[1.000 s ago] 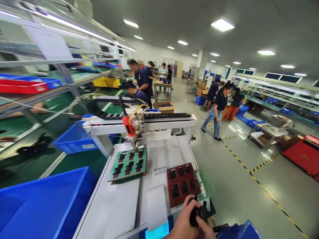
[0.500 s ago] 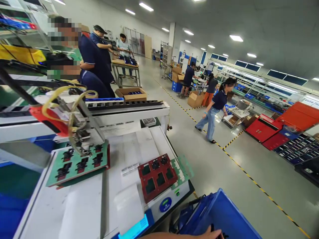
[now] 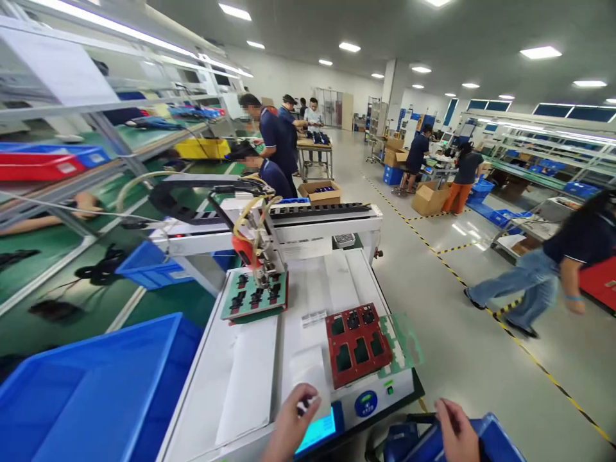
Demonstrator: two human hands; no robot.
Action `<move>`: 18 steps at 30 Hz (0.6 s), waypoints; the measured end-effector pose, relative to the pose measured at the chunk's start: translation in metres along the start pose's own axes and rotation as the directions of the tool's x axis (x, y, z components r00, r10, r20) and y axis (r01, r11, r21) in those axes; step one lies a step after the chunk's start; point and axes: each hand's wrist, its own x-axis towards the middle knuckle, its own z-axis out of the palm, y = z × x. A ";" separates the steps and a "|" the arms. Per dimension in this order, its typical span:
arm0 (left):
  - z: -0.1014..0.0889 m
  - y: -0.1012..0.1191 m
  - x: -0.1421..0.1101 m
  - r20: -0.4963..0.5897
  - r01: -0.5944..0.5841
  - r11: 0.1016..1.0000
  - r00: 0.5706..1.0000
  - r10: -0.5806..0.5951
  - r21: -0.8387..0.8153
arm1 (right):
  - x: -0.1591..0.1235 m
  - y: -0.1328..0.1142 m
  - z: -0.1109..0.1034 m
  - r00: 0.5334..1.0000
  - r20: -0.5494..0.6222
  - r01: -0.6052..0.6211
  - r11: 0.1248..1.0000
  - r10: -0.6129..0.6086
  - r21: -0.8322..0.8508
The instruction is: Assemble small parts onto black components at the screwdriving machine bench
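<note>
My left hand point(image 3: 293, 417) is closed in a pinch over the front of the white machine point(image 3: 248, 391), by its lit blue screen point(image 3: 317, 431). A small dark piece shows between its fingers, too little to name. My right hand point(image 3: 457, 431), fingers bent together, is over the blue bin point(image 3: 498, 439) at the bottom right; what it holds, if anything, is hidden. Just beyond my left hand lies a dark red fixture plate point(image 3: 353, 369) with cut-out pockets, two of them filled with black parts. A green-topped fixture point(image 3: 233, 312) with several black parts sits under the machine's head point(image 3: 262, 273).
A large blue bin point(image 3: 120, 385) stands left of the machine. A clear green sheet point(image 3: 402, 340) sticks out past the machine's right edge. At the right a person point(image 3: 543, 269) walks along the floor. Co-workers point(image 3: 276, 138) are at the benches behind, and a forearm point(image 3: 52, 218) lies at the left.
The view has swung left, bringing the left bench and large bin into sight. A hand was low in the right-hand bin; now both hands show, the left over the machine. The walking person is nearer.
</note>
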 end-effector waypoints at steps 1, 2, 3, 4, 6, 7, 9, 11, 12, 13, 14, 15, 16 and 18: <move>-0.009 -0.015 -0.002 -0.124 0.065 0.998 0.990 -0.066 -0.011 | 0.004 -0.009 0.021 0.987 0.153 0.050 0.999 -0.051 0.014; -0.013 -0.030 -0.005 -0.188 0.129 0.991 0.973 -0.133 -0.033 | 0.005 -0.020 0.043 0.945 0.307 0.112 0.993 -0.115 0.030; -0.015 -0.042 -0.008 -0.196 0.176 0.982 0.963 -0.185 -0.064 | 0.002 -0.031 0.065 0.879 0.442 0.178 0.983 -0.180 0.046; -0.014 -0.052 -0.010 -0.177 0.202 0.975 0.960 -0.216 -0.097 | -0.003 -0.042 0.085 0.806 0.544 0.242 0.969 -0.233 0.057; -0.008 -0.060 -0.009 -0.140 0.201 0.964 0.964 -0.226 -0.171 | -0.017 -0.060 0.120 0.671 0.671 0.365 0.928 -0.315 0.070; -0.007 -0.059 -0.005 -0.145 0.181 0.959 0.966 -0.216 -0.219 | -0.023 -0.067 0.134 0.616 0.707 0.420 0.904 -0.347 0.078; -0.010 -0.047 0.010 -0.183 0.144 0.922 0.958 -0.221 -0.358 | -0.031 -0.076 0.156 0.536 0.742 0.504 0.858 -0.403 0.101; -0.022 -0.031 0.030 -0.202 0.130 0.833 0.939 -0.278 -0.538 | -0.033 -0.082 0.173 0.504 0.747 0.555 0.825 -0.433 0.103; -0.031 -0.024 0.040 -0.201 0.129 0.780 0.929 -0.311 -0.612 | -0.033 -0.084 0.182 0.499 0.748 0.571 0.815 -0.437 0.096; -0.039 -0.018 0.048 -0.197 0.129 0.740 0.920 -0.337 -0.661 | -0.033 -0.087 0.190 0.493 0.754 0.584 0.807 -0.434 0.083; -0.047 -0.013 0.056 -0.194 0.131 0.712 0.914 -0.356 -0.690 | -0.034 -0.090 0.199 0.484 0.764 0.597 0.799 -0.428 0.069; -0.054 -0.009 0.062 -0.193 0.133 0.701 0.910 -0.366 -0.701 | -0.034 -0.093 0.207 0.473 0.773 0.610 0.790 -0.422 0.057; -0.059 -0.006 0.067 -0.194 0.136 0.698 0.908 -0.372 -0.703 | -0.036 -0.097 0.216 0.463 0.780 0.625 0.779 -0.421 0.049; -0.065 -0.002 0.074 -0.194 0.145 0.693 0.902 -0.386 -0.706 | -0.038 -0.103 0.233 0.449 0.778 0.657 0.753 -0.439 0.045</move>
